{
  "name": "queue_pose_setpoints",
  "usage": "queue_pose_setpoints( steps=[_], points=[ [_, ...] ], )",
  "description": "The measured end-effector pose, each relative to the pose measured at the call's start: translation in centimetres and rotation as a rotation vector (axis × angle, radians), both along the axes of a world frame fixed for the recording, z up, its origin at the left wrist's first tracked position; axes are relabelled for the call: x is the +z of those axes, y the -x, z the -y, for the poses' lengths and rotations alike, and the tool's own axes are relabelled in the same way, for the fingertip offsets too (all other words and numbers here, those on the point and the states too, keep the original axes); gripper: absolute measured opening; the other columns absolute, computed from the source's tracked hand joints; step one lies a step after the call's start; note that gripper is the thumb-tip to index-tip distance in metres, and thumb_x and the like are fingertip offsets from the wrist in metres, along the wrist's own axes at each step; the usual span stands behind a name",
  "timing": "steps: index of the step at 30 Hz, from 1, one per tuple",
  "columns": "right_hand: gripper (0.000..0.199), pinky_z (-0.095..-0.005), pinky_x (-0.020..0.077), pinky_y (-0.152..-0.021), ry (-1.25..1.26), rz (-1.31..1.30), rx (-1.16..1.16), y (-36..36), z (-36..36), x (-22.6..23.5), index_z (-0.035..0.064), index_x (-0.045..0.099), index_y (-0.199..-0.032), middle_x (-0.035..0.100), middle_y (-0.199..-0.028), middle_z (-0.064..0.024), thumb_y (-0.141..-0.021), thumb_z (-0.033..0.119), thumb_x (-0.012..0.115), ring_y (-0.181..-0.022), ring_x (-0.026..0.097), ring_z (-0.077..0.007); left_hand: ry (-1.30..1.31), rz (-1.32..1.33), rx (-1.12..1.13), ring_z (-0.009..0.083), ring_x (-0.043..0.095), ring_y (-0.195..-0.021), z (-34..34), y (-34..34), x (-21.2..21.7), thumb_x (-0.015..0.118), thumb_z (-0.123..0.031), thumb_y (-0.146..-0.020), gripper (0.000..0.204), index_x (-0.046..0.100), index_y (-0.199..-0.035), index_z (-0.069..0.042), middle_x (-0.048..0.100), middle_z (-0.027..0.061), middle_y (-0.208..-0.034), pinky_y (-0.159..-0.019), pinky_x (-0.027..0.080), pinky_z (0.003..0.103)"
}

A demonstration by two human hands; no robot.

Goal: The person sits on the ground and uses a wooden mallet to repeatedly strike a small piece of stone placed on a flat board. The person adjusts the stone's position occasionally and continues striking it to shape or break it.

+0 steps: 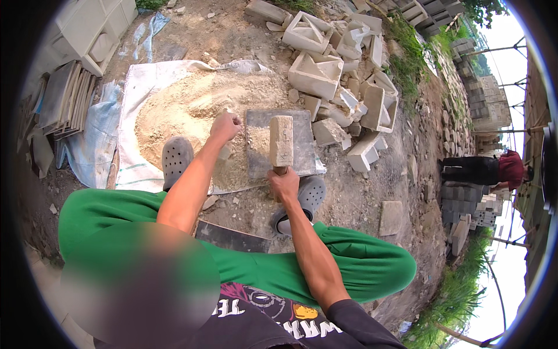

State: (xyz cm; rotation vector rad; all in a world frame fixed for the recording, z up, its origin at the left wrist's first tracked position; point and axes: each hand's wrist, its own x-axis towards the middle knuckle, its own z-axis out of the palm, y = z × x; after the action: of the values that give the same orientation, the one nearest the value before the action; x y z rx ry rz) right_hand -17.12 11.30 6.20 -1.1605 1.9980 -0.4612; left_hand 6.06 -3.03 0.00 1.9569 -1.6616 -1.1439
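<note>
My right hand (283, 185) grips the short handle of a mallet. The mallet's dusty, block-shaped head (281, 141) is above a dark square board (258, 160) lying on the ground, and hides part of it. To the left of the board, my left hand (225, 127) hovers over a heap of pale sandy powder (180, 110) with its fingers curled closed. What those fingers hold, if anything, is hidden. The powder is spread on a white woven sack (131, 116). My feet, in grey clogs (177, 160), are on either side of the work spot.
Broken pale blocks (317, 72) are piled beyond the board, to the right. Thin tiles (67, 99) lean in a stack on the left, beside a blue sheet (102, 131). A dark plate (232, 237) lies near my legs. Another person (485, 170) stands far right among stacked blocks.
</note>
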Motion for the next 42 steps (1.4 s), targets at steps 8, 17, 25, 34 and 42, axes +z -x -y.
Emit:
queue_pose_setpoints(
  steps=[8,17,25,34,42],
  points=[
    [0.038,-0.0364,0.0547,-0.062,0.021,-0.086,0.057,0.6,-0.8,-3.3,-0.0019,0.068,-0.094,0.071,-0.076,-0.0146,-0.077,0.032,0.072,-0.063,0.07,-0.0254,-0.049,-0.043,-0.046,0.0252,0.071,-0.086,-0.8,-0.1,0.0,0.066,-0.004,-0.078,0.028,0.075,-0.103,-0.014,0.074,0.0108,-0.1,-0.077,0.056,0.038],
    [0.038,-0.0356,0.0563,-0.062,-0.132,0.02,0.028,1.6,-0.5,-3.1,-0.0014,0.069,-0.094,0.071,-0.075,-0.0137,-0.078,0.033,0.071,-0.062,0.071,-0.0237,0.108,0.289,-0.066,0.0372,0.067,-0.095,-3.3,1.9,0.6,0.067,-0.007,-0.075,0.028,0.068,-0.104,-0.004,0.071,0.0191,-0.098,-0.084,0.054,0.045],
    [0.038,-0.0368,0.0558,-0.056,-0.148,0.151,-0.013,1.7,0.1,-1.4,-0.003,0.068,-0.096,0.07,-0.073,-0.0133,-0.077,0.03,0.073,-0.058,0.069,-0.0235,-0.136,0.43,-0.093,0.0398,0.069,-0.1,-2.2,2.3,1.5,0.058,-0.003,-0.084,0.021,0.072,-0.097,0.004,0.072,0.0233,-0.103,-0.08,0.056,0.048],
    [0.039,-0.0319,0.0529,-0.047,-0.107,0.35,-0.215,4.0,0.5,-0.6,-0.0087,0.063,-0.097,0.066,-0.076,-0.0119,-0.077,0.023,0.074,-0.051,0.065,-0.021,-0.079,0.052,-0.203,0.0296,0.072,-0.09,-1.1,4.5,3.1,0.069,-0.017,-0.08,0.02,0.074,-0.096,-0.005,0.074,0.0153,-0.095,-0.079,0.056,0.041],
    [0.03,-0.0324,0.051,-0.047,-0.121,0.279,-0.174,3.9,1.0,1.0,-0.0038,0.065,-0.088,0.063,-0.066,-0.0078,-0.078,0.023,0.074,-0.05,0.063,-0.0183,0.072,-0.182,-0.105,0.0256,0.071,-0.088,-1.6,6.4,0.6,0.069,-0.022,-0.085,0.021,0.074,-0.1,-0.009,0.074,0.0113,-0.095,-0.079,0.055,0.037]
  ],
)
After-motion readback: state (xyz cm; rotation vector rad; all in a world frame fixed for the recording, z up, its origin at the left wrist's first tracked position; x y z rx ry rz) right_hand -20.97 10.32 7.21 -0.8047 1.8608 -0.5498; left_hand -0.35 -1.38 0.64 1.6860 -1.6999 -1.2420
